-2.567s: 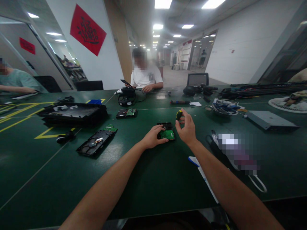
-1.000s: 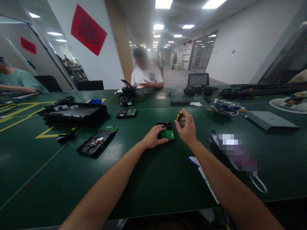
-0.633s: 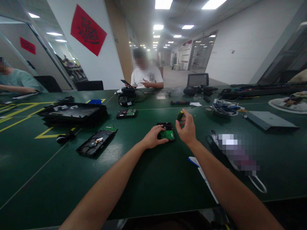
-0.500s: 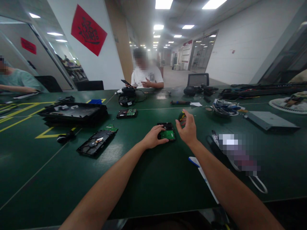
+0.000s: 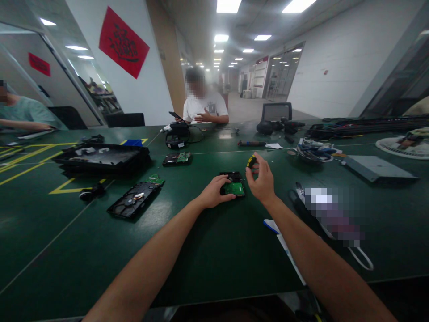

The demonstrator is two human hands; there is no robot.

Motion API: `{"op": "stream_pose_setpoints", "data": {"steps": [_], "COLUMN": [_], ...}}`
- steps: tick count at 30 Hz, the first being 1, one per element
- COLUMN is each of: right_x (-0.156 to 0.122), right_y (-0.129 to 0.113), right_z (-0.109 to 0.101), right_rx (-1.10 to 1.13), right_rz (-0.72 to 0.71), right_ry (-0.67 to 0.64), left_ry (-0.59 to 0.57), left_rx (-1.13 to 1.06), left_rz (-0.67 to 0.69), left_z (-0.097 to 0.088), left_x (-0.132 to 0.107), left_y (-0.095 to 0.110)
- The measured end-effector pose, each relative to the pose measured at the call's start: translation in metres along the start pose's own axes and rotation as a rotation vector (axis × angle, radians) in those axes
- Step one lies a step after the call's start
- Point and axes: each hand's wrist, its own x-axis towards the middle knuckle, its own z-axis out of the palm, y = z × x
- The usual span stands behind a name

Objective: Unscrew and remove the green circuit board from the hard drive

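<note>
While the hard drive (image 5: 233, 184) lies flat on the green bench (image 5: 208, 250), green circuit board up, it is pressed at its near left edge by the left hand (image 5: 214, 191), whose fingers are curled over it. Just to the right, a screwdriver (image 5: 250, 161) with a yellow-and-black handle is pinched upright in the fingertips of the right hand (image 5: 262, 181), above the drive's far right corner. Another opened drive (image 5: 134, 199) is seen well to the left, and a black tray (image 5: 100, 157) beyond it. A seated person (image 5: 203, 105) is visible across the bench.
</note>
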Motion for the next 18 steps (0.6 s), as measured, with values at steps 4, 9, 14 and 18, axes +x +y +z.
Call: {"op": "stream_pose_setpoints", "data": {"steps": [4, 9, 14, 18], "right_x": [0.0000, 0.0002, -0.0004, -0.0004], "right_y": [-0.0002, -0.0002, 0.0007, 0.0007], "right_z": [0.0007, 0.0000, 0.0011, 0.0014], "right_rx": [0.002, -0.026, -0.025, -0.047], "right_rz": [0.002, -0.005, -0.013, -0.016], "right_ry": [0.006, 0.016, 0.015, 0.028], "left_ry": [0.013, 0.012, 0.007, 0.016], "left_rx": [-0.005, -0.004, 0.004, 0.010], "left_rz": [0.007, 0.009, 0.003, 0.006], "left_z": [0.0008, 0.0002, 0.0006, 0.0016], "left_x": [-0.0002, -0.0005, 0.0000, 0.0003], "left_y": [-0.0002, 0.0000, 0.0001, -0.0002]}}
